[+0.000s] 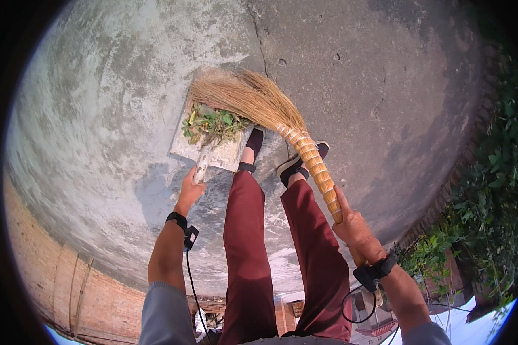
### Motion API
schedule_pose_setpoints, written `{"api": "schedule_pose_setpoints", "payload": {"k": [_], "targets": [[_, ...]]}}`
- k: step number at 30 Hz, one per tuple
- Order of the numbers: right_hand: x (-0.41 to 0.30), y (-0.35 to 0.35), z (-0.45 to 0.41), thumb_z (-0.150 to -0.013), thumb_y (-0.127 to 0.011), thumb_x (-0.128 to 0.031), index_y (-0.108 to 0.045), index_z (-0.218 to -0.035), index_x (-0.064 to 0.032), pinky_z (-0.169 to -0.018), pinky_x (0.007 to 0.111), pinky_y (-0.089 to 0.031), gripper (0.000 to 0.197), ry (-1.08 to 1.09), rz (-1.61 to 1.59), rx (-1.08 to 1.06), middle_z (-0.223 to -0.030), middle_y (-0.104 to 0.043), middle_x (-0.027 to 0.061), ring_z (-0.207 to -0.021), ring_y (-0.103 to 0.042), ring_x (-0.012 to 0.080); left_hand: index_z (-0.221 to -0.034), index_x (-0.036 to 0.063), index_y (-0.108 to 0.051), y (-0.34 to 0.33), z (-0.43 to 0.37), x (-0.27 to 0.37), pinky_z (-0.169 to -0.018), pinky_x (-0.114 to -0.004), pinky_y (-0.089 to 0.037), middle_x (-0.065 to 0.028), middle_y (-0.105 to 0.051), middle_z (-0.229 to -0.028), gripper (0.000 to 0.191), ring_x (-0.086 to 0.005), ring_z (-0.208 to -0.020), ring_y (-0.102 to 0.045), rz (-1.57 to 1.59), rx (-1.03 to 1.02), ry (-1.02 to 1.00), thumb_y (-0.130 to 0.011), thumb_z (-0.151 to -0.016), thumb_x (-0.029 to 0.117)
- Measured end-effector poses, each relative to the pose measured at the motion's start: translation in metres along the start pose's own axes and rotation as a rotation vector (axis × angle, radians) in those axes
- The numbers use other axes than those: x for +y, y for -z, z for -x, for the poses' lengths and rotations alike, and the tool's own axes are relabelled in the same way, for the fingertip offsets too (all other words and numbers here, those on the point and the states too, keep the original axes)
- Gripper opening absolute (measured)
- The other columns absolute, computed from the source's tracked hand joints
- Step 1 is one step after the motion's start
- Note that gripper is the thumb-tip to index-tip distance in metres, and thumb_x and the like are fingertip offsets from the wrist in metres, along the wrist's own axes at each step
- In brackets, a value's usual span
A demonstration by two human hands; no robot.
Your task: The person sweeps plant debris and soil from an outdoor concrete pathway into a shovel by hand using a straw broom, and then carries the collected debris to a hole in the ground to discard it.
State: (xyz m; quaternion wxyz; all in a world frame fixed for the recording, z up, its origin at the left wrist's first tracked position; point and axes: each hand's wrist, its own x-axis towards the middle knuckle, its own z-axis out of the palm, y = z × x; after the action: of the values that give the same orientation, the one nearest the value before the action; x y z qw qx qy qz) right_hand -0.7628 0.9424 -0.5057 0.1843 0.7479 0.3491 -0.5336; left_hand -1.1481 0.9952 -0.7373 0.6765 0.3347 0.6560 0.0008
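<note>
My left hand (191, 192) grips the pale, worn handle (203, 161) of a flat dustpan (226, 153) lying on the concrete. A pile of green leaves and dry plant scraps (213, 125) rests on the pan. In my right hand (356, 228) is a straw broom (313, 159), held by its thick handle bound with white cord. The broom's bristles (241, 95) curve left across the far part of the pan, just beyond the leaves, and hide that part of it.
Cracked concrete ground (349, 77) spreads around my feet. My shoes (254, 140) stand close to the pan and the broom. Leafy plants (492, 185) line a border on the right. A brick wall (60, 276) shows at lower left. A black cable (192, 276) hangs from my left wrist strap.
</note>
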Motion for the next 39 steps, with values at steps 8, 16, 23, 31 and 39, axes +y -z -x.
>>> {"api": "schedule_pose_setpoints", "payload": {"k": [8, 16, 23, 31, 39], "targets": [[-0.007, 0.022, 0.108, -0.068, -0.050, -0.001, -0.007, -0.136, -0.0199, -0.068, 0.046, -0.045, 0.083, 0.022, -0.083, -0.060, -0.079, -0.058, 0.0250, -0.079, -0.056, 0.0424, -0.120, 0.0033, -0.045, 0.005, 0.038, 0.042, -0.044, -0.025, -0.039, -0.0038, -0.056, -0.077, 0.058, -0.0107, -0.051, -0.047, 0.120, 0.011, 0.016, -0.053, -0.063, -0.006], [0.013, 0.066, 0.267, -0.068, -0.051, 0.001, -0.011, -0.137, -0.0191, -0.065, 0.038, -0.047, 0.082, 0.072, -0.211, 0.152, -0.075, -0.058, 0.0233, -0.074, -0.059, 0.0392, -0.118, 0.0038, -0.046, 0.034, 0.153, 0.159, -0.044, -0.024, -0.039, -0.0021, -0.052, -0.073, 0.057, -0.0093, -0.054, -0.046, 0.087, -0.044, -0.122, -0.053, -0.063, -0.005], [0.015, 0.084, 0.399, -0.068, -0.052, 0.000, -0.016, -0.136, -0.0181, -0.065, 0.039, -0.046, 0.079, 0.115, -0.301, 0.303, -0.076, -0.058, 0.0238, -0.073, -0.058, 0.0399, -0.120, 0.0030, -0.044, 0.050, 0.247, 0.266, -0.044, -0.024, -0.040, -0.0015, -0.052, -0.074, 0.057, -0.0091, -0.053, -0.046, 0.027, -0.067, -0.268, -0.054, -0.063, -0.004], [0.012, 0.056, 0.486, -0.066, -0.053, -0.005, -0.015, -0.137, -0.0186, -0.067, 0.040, -0.045, 0.081, 0.067, -0.702, 0.441, -0.080, -0.058, 0.0248, -0.074, -0.057, 0.0400, -0.102, 0.0025, -0.049, 0.039, 0.332, 0.345, -0.041, -0.023, -0.039, -0.0008, -0.048, -0.061, 0.037, -0.0095, -0.045, -0.046, -0.164, -0.155, -0.380, -0.053, -0.065, -0.004], [0.026, -0.061, 0.531, -0.065, -0.054, -0.005, -0.012, -0.137, -0.0173, -0.075, 0.034, -0.044, 0.084, 0.044, -1.104, 0.596, -0.094, -0.056, 0.0245, -0.087, -0.057, 0.0360, -0.100, 0.0012, -0.046, 0.003, 0.383, 0.377, -0.039, -0.025, -0.040, -0.0041, -0.051, -0.064, 0.038, -0.0136, -0.042, -0.049, -0.404, -0.331, -0.333, -0.055, -0.064, -0.006]]}}
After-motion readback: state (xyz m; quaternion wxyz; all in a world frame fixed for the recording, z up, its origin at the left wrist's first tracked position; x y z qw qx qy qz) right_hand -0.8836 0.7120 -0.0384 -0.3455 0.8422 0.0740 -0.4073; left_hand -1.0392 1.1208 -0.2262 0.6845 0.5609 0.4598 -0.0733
